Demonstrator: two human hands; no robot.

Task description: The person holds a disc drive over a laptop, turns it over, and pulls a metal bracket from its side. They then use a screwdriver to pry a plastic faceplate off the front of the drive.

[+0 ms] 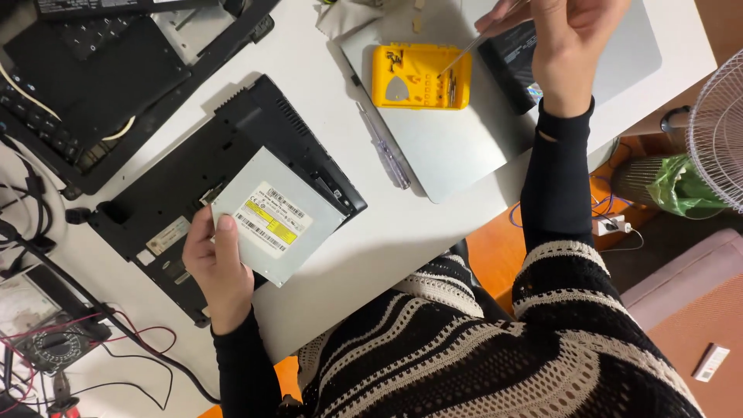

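We see a flat silver metal optical drive [275,224] with a white-and-yellow label, pinched at its corner in our left hand [217,267] grip; our right hand [569,46] grip holds thin metal tweezers [468,50]

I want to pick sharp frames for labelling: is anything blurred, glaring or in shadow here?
Head view: the right hand and its thin tool are slightly motion-blurred; the drive in the left hand is sharp, without glare; soft shadows fall beside the laptop and yellow tray; lighting is even.
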